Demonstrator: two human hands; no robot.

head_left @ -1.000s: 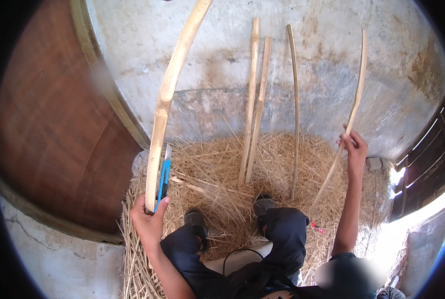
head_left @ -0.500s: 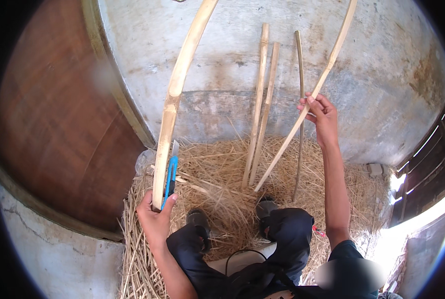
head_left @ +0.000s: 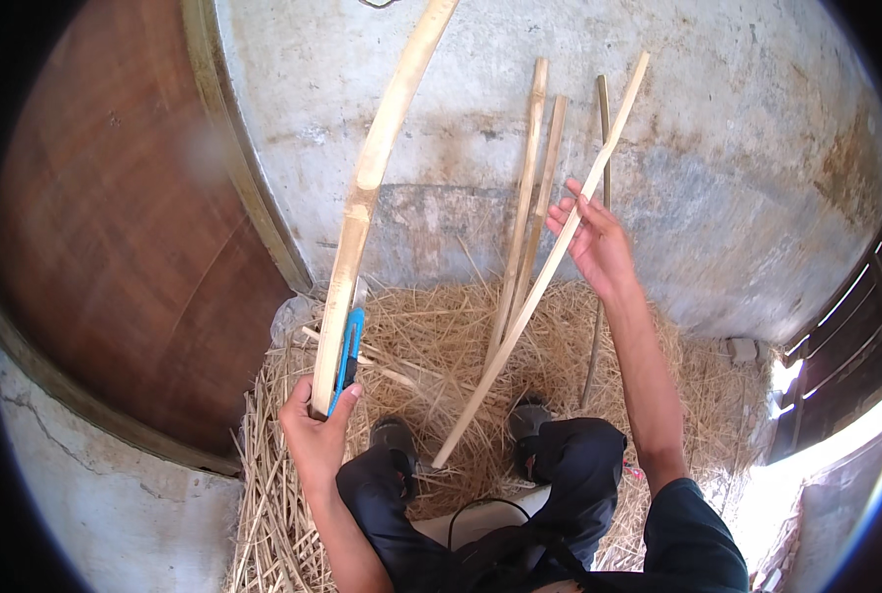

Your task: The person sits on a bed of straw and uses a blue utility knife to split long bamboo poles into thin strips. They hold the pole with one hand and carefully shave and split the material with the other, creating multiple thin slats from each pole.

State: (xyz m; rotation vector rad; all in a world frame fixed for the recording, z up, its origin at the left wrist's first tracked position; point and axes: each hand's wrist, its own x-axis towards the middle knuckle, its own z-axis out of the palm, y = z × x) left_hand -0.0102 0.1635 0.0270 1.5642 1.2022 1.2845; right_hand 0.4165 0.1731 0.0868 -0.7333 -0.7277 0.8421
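Low on the left, my left hand (head_left: 317,430) is closed round the lower end of a wide split bamboo strip (head_left: 354,222), which rises past the top of the view. Pressed against that strip in the same hand is a blue utility knife (head_left: 351,351), its blade pointing away from me. My right hand (head_left: 597,242) pinches a thinner bamboo strip (head_left: 545,282) between thumb and fingers near its upper part. This strip slants from upper right down to above the straw between my feet.
Two bamboo strips (head_left: 527,198) and a darker thin stick (head_left: 599,296) lean on the stained wall (head_left: 738,119). Straw and shavings (head_left: 441,326) cover the floor around my shoes. A brown wooden panel (head_left: 125,217) stands at left, dark slats (head_left: 841,331) at right.
My right hand has moved left and slightly down, and its thin strip has slid down and left, its lower end now nearer me. The left hand's hold is the same, shifted slightly right.
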